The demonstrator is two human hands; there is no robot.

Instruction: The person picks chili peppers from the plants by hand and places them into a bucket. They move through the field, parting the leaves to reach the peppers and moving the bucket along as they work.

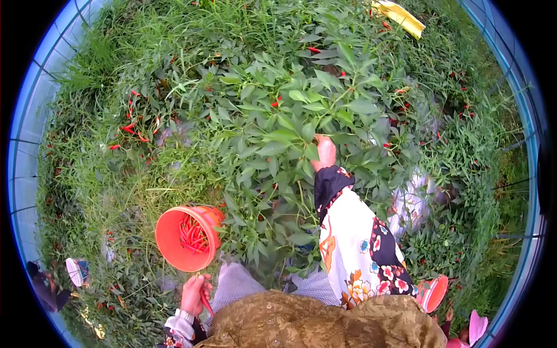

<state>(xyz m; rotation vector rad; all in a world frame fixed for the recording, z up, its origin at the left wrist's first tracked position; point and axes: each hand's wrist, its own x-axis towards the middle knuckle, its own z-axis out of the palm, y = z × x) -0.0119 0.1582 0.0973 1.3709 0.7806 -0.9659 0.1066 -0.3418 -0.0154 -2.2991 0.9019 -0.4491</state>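
Note:
My left hand [195,294] is closed at the bottom, just below the rim of an orange-red bucket [162,250]. A red chili pepper [205,303] sticks out from its fingers. Inside the bucket lies a heap of red chili peppers [192,235], and its mouth is tipped toward me. Farther forward, my right hand [325,152] is closed among the leaves of a pepper plant [284,136], on what looks like a branch; leaves cover part of its fingers.
Pepper plants and grass fill the ground around me. More red chilies [128,127] hang at the left. A yellow sack [400,17] lies at the top right. Another orange bucket [434,293] and a person in a pink hat [477,326] are at the lower right; a white bucket [75,271] stands lower left.

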